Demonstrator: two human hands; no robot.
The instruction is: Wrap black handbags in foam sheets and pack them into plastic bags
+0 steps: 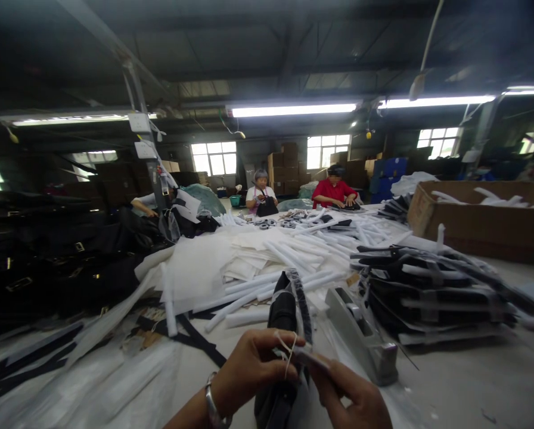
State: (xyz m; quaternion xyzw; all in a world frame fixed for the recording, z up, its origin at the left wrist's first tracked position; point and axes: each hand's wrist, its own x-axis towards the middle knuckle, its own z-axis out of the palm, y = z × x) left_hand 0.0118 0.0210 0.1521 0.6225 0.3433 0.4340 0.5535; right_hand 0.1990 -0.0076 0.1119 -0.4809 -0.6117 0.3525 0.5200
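A black bag-like piece point(282, 313) stands upright in front of me, with a dark strap in clear plastic film point(301, 298) along its right side. My left hand point(258, 360), with a silver bracelet at the wrist, is closed in a pinch on a thin white string point(289, 351) that loops over its fingertips. Close beside it, my right hand point(354, 390) is closed on a small pale flat piece point(310, 358), perhaps a tag; its kind is unclear. Both hands are over the black piece. To their right stands a grey tape dispenser point(365, 336).
White foam tubes point(294, 253) and white sheets point(199, 256) cover the middle. Plastic-wrapped black bags point(432, 292) are stacked right, before a cardboard box point(486, 214). Black bags with buckles point(70, 268) lie left. Co-workers point(261, 193) sit across the table.
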